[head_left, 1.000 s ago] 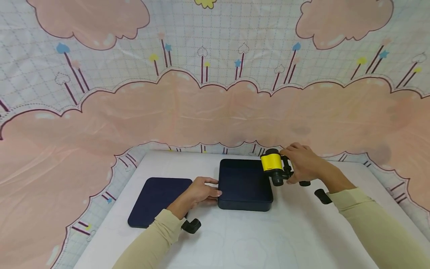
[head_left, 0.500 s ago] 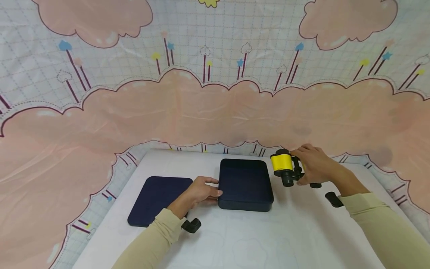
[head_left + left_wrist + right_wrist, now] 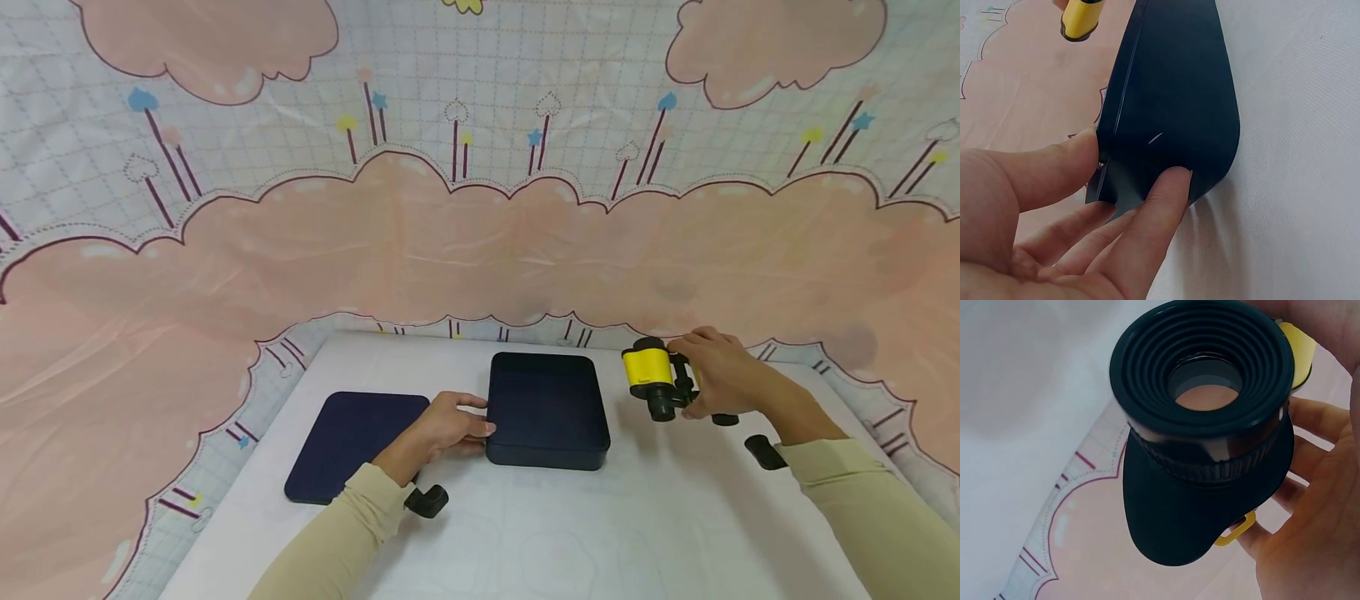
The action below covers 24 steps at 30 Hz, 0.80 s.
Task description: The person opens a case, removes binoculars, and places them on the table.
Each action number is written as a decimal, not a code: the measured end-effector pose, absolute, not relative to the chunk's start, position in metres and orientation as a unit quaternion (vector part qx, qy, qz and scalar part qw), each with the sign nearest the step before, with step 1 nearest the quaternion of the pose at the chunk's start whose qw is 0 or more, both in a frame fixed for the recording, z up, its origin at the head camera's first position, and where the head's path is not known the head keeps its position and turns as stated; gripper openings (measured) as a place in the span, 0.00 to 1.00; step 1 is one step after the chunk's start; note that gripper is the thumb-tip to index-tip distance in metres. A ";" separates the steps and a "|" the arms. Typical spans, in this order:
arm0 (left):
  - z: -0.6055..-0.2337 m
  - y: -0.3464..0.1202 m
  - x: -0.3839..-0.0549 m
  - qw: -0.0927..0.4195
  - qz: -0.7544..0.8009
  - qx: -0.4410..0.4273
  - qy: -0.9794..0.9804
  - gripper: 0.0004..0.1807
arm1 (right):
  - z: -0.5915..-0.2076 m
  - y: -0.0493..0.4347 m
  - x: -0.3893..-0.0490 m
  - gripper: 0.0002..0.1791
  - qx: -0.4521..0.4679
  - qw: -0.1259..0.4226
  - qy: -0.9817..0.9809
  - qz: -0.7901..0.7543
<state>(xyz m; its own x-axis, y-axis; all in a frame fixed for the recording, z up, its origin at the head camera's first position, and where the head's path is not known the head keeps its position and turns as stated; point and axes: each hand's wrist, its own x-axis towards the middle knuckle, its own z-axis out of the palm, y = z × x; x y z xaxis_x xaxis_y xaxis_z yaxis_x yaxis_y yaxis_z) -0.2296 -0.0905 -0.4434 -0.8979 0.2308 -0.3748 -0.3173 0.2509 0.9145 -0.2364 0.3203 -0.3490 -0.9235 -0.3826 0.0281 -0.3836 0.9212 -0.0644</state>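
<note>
My right hand (image 3: 723, 372) grips a pair of yellow and black binoculars (image 3: 649, 367), held up over the table right of an open dark navy box (image 3: 547, 458). One black eyepiece (image 3: 1204, 453) fills much of the right wrist view, with the fingers wrapped round the far side. The box's inside looks bare. At its left wall, my left hand (image 3: 444, 425) holds the box: in the left wrist view the thumb (image 3: 1066, 172) lies at the rim and a fingertip (image 3: 1175, 181) presses the wall. Beside this hand lies a flat navy lid (image 3: 352, 442), partly covered by the forearm.
Everything stands on a white-covered table (image 3: 562, 542). A patterned pink and white cloth (image 3: 480, 250) hangs behind it and along the sides. Black camera mounts (image 3: 427, 501) stick out from both wrists.
My right hand has carried the binoculars rightward, from beside the box's right edge to farther away from it. The left hand, box and lid have stayed in place.
</note>
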 end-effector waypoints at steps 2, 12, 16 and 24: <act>-0.443 -0.091 -0.230 0.224 0.612 -0.029 0.758 0.31 | -0.349 0.322 -0.235 0.55 0.197 0.007 -0.980 0.034; -0.444 -0.091 -0.230 0.224 0.611 -0.028 0.758 0.32 | -0.355 0.331 -0.234 0.55 0.191 0.006 -0.981 0.038; -0.443 -0.091 -0.230 0.224 0.612 -0.029 0.758 0.32 | -0.357 0.334 -0.234 0.55 0.190 -0.001 -0.981 0.043; -0.442 -0.090 -0.230 0.225 0.614 -0.031 0.756 0.31 | -0.361 0.337 -0.232 0.55 0.196 0.004 -0.979 0.048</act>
<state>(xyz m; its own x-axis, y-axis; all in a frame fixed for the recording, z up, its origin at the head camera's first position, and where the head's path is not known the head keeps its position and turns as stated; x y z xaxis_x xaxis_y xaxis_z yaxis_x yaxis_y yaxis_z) -0.2301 -0.0904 -0.4417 -0.8970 0.2291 -0.3779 -0.3226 0.2451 0.9143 -0.2321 0.3367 -0.3608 -0.9228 -0.3843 0.0263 -0.3851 0.9182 -0.0929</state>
